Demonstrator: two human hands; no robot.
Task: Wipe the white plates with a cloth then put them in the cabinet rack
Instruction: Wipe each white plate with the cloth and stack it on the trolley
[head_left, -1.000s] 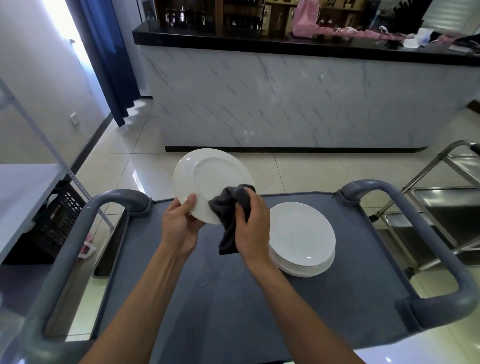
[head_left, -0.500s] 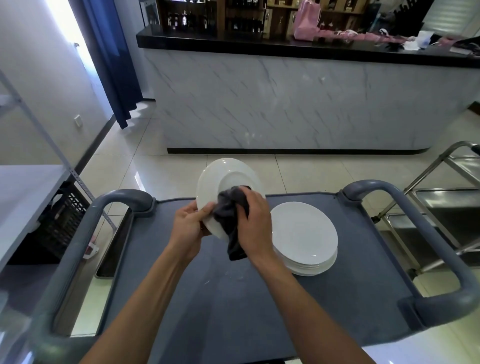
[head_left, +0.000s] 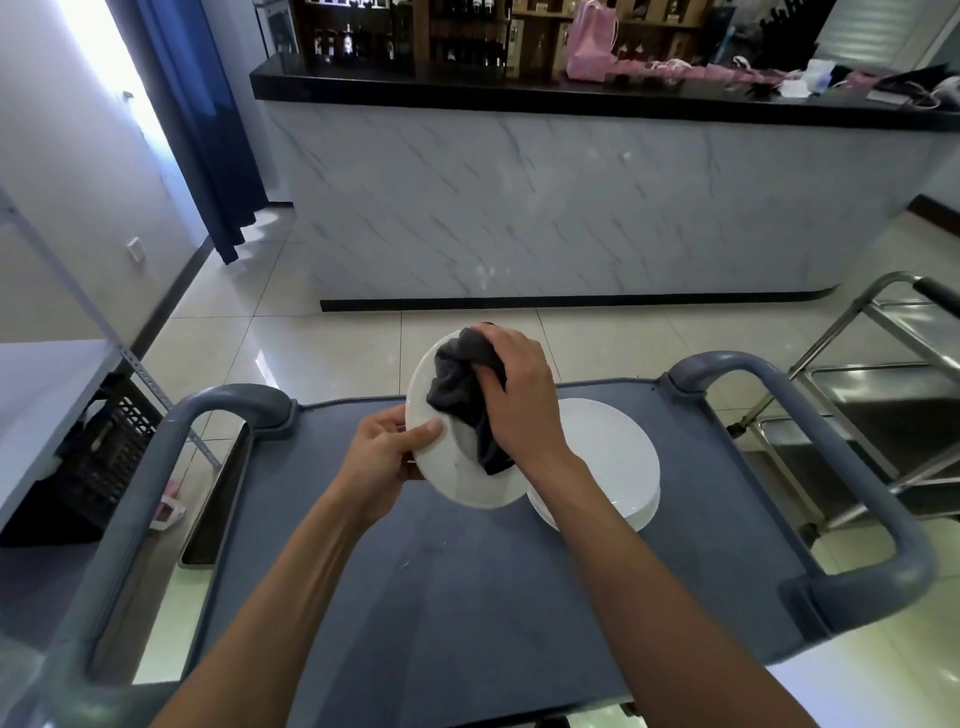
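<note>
1. The marble-fronted bar (head_left: 545, 197) fills the background, with a black top carrying pink bags and bottles on shelves behind it. No cabinet rack can be picked out in this view.
2. The grey cart (head_left: 467, 597) sits directly below the camera and serves as the tabletop; curved handles rise at its left and right ends. A steel trolley (head_left: 883, 395) stands to the right, and a metal shelf unit (head_left: 47, 374) to the left.
3. The plate stack (head_left: 618, 462) rests on the cart's far right part, partly hidden behind the lifted plate — these appear to be waiting their turn.
4. The held plate (head_left: 457, 478) is raised above the cart and tilted, just left of the stack and overlapping it in view.
5. The dark cloth (head_left: 462, 389) is bunched against the plate's upper face, with a tail hanging down across it.
6. The left hand (head_left: 384, 457) pinches the plate's left rim, thumb on the face and fingers curled behind.
7. The right hand (head_left: 519, 395) grips the cloth, fingers curled over it and pressing it onto the plate.
8. Judged step: wiping plate 1, with racking not yet begun. The next move likely calls for sweeping the cloth over the lower face — then carrying the plate to the rack, with a firm rim hold, as glazed plates slip.
</note>
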